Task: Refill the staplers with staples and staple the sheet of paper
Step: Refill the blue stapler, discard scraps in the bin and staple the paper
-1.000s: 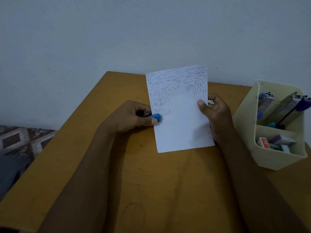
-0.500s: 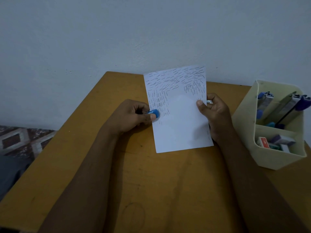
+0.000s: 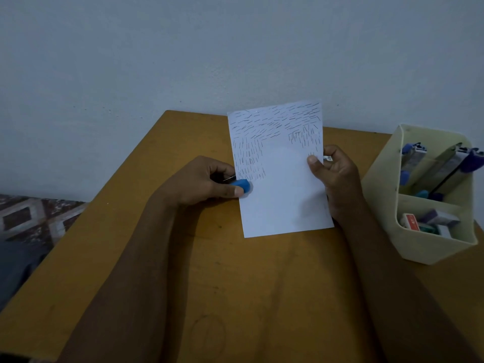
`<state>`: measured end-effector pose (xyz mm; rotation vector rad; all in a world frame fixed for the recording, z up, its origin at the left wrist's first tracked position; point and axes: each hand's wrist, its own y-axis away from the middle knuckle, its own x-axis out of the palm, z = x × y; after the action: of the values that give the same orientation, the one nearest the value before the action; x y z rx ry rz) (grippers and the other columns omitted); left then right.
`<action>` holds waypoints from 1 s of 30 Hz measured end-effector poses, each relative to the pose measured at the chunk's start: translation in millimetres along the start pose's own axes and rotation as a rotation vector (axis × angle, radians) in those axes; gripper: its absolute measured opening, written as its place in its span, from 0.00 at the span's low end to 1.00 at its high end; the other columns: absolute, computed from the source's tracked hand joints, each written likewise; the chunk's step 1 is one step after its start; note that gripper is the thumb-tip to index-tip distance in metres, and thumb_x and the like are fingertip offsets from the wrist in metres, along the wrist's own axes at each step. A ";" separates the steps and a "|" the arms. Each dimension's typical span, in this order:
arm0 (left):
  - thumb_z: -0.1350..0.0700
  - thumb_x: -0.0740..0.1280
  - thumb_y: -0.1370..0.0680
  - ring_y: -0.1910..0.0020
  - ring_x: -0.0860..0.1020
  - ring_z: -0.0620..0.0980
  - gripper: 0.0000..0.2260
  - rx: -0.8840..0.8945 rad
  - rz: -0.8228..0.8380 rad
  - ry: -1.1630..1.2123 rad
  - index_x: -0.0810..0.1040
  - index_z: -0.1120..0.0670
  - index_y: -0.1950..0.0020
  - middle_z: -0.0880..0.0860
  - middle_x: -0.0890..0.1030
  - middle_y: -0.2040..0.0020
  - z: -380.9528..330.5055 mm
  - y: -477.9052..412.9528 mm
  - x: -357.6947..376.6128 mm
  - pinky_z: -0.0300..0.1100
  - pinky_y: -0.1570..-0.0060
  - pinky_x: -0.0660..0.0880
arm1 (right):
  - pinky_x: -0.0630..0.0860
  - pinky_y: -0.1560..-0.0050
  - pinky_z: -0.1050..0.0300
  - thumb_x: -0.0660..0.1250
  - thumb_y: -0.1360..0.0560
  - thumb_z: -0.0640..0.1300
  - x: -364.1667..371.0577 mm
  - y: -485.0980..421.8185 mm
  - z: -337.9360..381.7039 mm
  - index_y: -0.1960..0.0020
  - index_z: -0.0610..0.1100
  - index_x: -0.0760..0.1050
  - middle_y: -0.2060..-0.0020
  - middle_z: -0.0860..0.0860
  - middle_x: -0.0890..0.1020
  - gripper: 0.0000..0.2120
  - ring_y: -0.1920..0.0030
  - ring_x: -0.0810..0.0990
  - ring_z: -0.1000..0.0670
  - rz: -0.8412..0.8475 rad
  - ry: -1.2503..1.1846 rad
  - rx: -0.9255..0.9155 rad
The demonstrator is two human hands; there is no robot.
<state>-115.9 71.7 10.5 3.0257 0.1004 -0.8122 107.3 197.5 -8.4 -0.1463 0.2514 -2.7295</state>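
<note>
1. A white rectangular sheet of paper [image 3: 282, 189] was held over the middle of a brown wooden table [image 3: 235, 284]. Its lower edge was close to the tabletop, but whether it touched could not be told.
2. The upper part of the sheet was covered with short dark strokes that looked like staples. They slanted along the top and ran vertically lower down, toward ten o'clock and two o'clock.
3. The left hand [image 3: 201, 183] was curled round a small blue plastic stapler [image 3: 241, 185], with the thumb laid along its blue tip. The stapler's nose was set over the sheet's edge at nine o'clock, just beneath the lowest strokes.
4. The sheet was pinched at its three o'clock edge by the right hand [image 3: 337, 179], with the thumb laid on the front face and the fingers curled behind. A small pale item was glimpsed by those fingers, but it could not be identified.
5. A cream plastic desk organiser [image 3: 379, 205] stood on the table at three o'clock from the sheet, near the right hand but apart from it.
6. In the organiser's rear compartment, metal staplers with blue and purple ends [image 3: 416, 158] were leaned on end.
7. In its front compartment small staple boxes [image 3: 411, 221] were lying — one red, one purple, one green and white.
8. A plain pale wall [image 3: 235, 48] was seen at twelve o'clock. A patterned tiled surface [image 3: 31, 221] was seen at nine o'clock, beyond the table's edge.
</note>
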 end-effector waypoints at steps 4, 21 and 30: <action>0.53 0.73 0.28 0.68 0.70 0.46 0.13 0.002 0.006 -0.023 0.79 0.64 0.59 0.52 0.75 0.67 1.5 0.7 -2.5 0.33 0.68 0.66 | 0.80 0.51 0.56 0.65 0.24 0.37 -0.1 -0.3 0.7 0.51 0.43 0.73 0.49 0.48 0.83 0.03 0.50 0.83 0.49 -0.001 -0.006 0.001; 0.55 0.73 0.28 0.68 0.72 0.51 0.11 -0.026 0.055 -0.015 0.82 0.63 0.55 0.63 0.78 0.61 -3.6 4.0 -4.4 0.35 0.69 0.68 | 0.79 0.48 0.51 0.66 0.24 0.38 -2.2 -1.4 -0.7 0.50 0.43 0.73 0.47 0.44 0.82 0.03 0.49 0.83 0.47 -0.013 -0.018 0.016; 0.56 0.72 0.27 0.72 0.72 0.44 0.09 -0.032 0.009 0.048 0.81 0.63 0.59 0.52 0.78 0.69 -4.4 2.0 0.5 0.33 0.72 0.68 | 0.79 0.47 0.49 0.65 0.24 0.38 -2.5 -0.4 0.2 0.50 0.44 0.74 0.46 0.45 0.82 0.04 0.48 0.83 0.47 0.006 -0.040 0.012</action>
<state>-113.1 69.9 14.1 3.0135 0.0987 -0.7301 109.5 198.9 -8.3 -0.1968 0.2238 -2.7187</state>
